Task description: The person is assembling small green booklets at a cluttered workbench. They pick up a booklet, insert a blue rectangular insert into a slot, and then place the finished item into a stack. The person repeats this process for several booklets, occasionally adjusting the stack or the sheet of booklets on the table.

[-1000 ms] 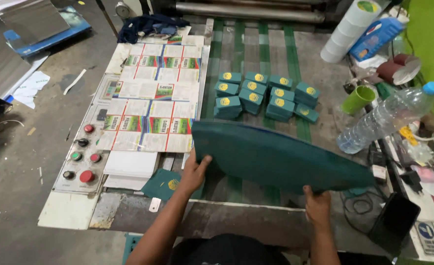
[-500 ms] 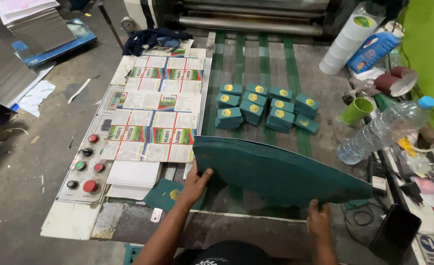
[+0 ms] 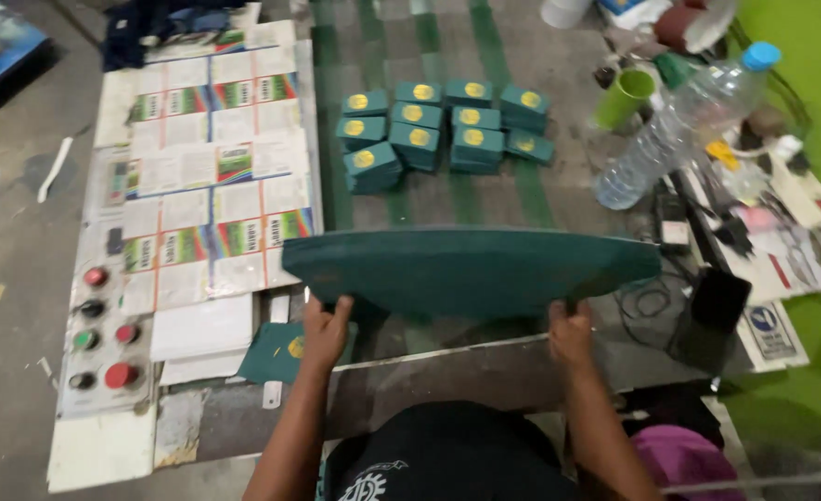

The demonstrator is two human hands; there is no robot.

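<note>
A large dark green sheet (image 3: 471, 269), bowed upward in the middle, is held flat above the worn metal table (image 3: 447, 371). My left hand (image 3: 325, 329) grips its near left edge. My right hand (image 3: 570, 332) grips its near right edge. Beyond the sheet lie several small green packs with gold round emblems (image 3: 438, 125), set in rows on green stripes. A loose green card with a gold emblem (image 3: 280, 354) lies under my left wrist.
Colourful printed sheets (image 3: 215, 176) cover the table's left part. A button panel (image 3: 102, 325) with red and green buttons sits at the left front. A clear water bottle (image 3: 675, 130), a green cup (image 3: 626, 96), cables and a black box (image 3: 712, 311) crowd the right side.
The camera has moved closer and lower. The green sheet has swung from a slant to level across me, and both hands have shifted along its near edge.
</note>
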